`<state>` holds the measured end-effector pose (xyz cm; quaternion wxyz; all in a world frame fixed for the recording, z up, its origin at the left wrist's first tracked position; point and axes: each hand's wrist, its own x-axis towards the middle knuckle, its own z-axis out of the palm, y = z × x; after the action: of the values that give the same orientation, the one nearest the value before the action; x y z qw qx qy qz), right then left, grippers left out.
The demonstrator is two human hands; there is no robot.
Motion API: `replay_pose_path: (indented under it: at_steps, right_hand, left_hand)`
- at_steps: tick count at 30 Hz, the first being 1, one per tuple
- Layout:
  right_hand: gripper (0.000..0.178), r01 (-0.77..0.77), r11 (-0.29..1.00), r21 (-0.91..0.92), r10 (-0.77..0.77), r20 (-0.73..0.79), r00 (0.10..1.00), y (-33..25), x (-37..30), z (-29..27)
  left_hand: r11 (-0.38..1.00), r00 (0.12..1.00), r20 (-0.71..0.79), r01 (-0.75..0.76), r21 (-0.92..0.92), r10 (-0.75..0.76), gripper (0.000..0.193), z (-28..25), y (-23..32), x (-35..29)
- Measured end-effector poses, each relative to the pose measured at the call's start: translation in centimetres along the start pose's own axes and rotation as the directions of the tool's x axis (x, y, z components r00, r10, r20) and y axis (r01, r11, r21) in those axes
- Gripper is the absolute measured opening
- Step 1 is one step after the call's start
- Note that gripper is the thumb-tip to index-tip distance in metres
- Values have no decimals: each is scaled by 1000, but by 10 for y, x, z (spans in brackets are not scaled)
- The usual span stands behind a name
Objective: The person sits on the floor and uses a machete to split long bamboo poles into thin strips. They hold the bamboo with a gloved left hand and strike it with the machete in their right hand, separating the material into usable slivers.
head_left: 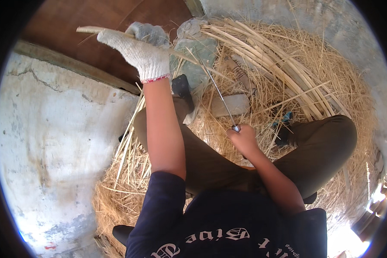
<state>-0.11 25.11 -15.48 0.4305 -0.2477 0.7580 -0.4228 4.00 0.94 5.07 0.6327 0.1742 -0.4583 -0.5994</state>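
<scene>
My left hand (144, 47), in a white knitted glove with a red-edged cuff, is raised at the upper left. It is closed around a pale split-bamboo strip (89, 29), one end of which sticks out to the left. The strip's other side appears to run right, toward the shavings. Bare and low between my knees, my right hand (245, 139) grips a knife by its handle, mostly hidden in the fist. The thin, long knife blade (219, 91) points up and away, its tip close to the strip.
A bundle of long strips (284, 64) lies across heaped shavings (344, 81) at the far right. Between my feet are a grey block (231, 105) and a brown, cord-wrapped piece (241, 74). A greenish sack-like lump (195, 56) sits beyond. A worn wall (60, 142) stands left.
</scene>
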Motion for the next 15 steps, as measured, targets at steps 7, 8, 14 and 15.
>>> replay_pose_path:
  at_steps: [7, 8, 14, 15]
  right_hand:
    - [29, 386, 902, 193, -354, -181, 917, -2, -16, 8]
    - [28, 385, 896, 223, -353, -170, 920, 5, -12, 12]
    - [22, -135, 972, 191, 113, 122, 986, 0, -5, 9]
    - [23, -104, 979, 176, 88, 98, 991, -6, -12, 7]
  left_hand:
    - [995, 994, -59, -89, 52, 92, 82, -2, -4, 2]
    - [994, 985, -137, -94, 64, 102, 82, 1, -7, 5]
    - [993, 983, -164, -65, 98, 80, 78, -14, -6, 10]
    - [990, 973, -207, -82, 115, 104, 78, -10, -6, 9]
